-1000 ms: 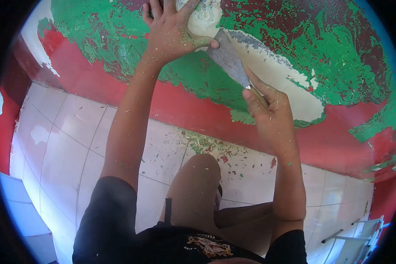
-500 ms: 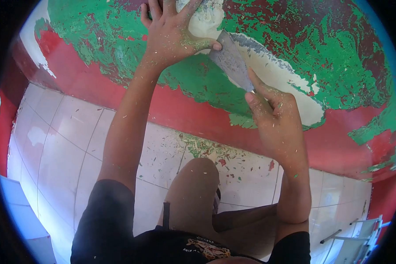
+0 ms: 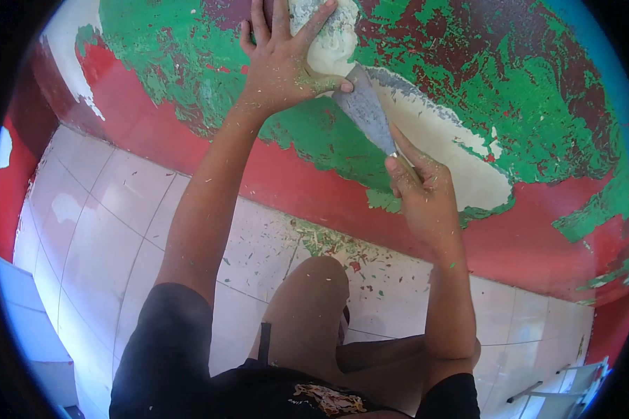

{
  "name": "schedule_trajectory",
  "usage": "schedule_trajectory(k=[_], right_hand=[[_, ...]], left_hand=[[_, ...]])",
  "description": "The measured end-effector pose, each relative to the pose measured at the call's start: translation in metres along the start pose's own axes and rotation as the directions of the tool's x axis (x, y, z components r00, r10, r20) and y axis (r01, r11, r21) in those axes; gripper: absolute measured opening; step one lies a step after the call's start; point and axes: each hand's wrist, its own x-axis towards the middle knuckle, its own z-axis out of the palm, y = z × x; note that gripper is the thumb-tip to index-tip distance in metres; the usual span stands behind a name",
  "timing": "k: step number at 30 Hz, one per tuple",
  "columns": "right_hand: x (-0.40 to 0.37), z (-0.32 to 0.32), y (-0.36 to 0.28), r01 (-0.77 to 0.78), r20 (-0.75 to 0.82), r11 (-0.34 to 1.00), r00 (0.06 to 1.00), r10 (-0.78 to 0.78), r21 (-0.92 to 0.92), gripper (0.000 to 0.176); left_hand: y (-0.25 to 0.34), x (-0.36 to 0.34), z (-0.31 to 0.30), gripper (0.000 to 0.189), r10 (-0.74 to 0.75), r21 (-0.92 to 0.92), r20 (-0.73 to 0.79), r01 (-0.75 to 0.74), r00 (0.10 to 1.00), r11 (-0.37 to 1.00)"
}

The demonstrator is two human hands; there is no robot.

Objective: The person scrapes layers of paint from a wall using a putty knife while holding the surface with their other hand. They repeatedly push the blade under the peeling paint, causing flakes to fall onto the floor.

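My right hand [image 3: 426, 199] is wrapped round the handle of a scraper [image 3: 365, 112], whose wide grey metal blade lies against the wall and points up and to the left. My left hand [image 3: 276, 70] is spread against the wall [image 3: 332, 140], fingers apart, its thumb tip at the blade's left edge. Flaking green, maroon and red paint covers the wall. Beside the blade lie bare cream patches, one above it [image 3: 332, 45] and a longer one [image 3: 444, 140] to its right. Small paint flecks dot both hands and forearms.
Paint chips [image 3: 328, 241] are scattered over the white floor tiles [image 3: 112, 230] along the wall's foot. My bent knee [image 3: 311, 279] is close to the wall. At the lower right is a metal-framed object [image 3: 573, 387], partly cut off.
The scraper's handle end has swung left and down with my right hand, so the blade stands steeper. My left hand keeps its place on the wall; the view has shifted slightly.
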Motion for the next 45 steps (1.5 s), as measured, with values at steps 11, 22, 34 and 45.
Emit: schedule_trajectory(k=[11,22,34,45], right_hand=[[-0.035,0.048,0.034,-0.153,0.015,0.91,0.987,0.16,0.385,0.053],[-0.038,0.054,0.031,-0.251,0.016,0.845,0.961,0.276,0.473,0.041],[-0.012,0.072,0.022,0.077,-0.311,0.989,0.95,-0.035,0.127,0.047],[-0.003,0.039,0.001,0.047,-0.225,0.985,0.971,-0.084,-0.165,0.048]], left_hand=[[0.004,-0.001,0.007,0.111,0.074,-0.058,-0.149,-0.083,0.986,0.995],[-0.01,-0.002,0.011,0.111,-0.03,-0.135,-0.083,0.018,0.996,0.991],[-0.005,-0.009,0.004,0.125,0.048,-0.089,-0.049,-0.052,0.998,0.995],[-0.009,-0.008,0.012,0.12,0.041,-0.075,-0.112,-0.05,0.993,0.996]])
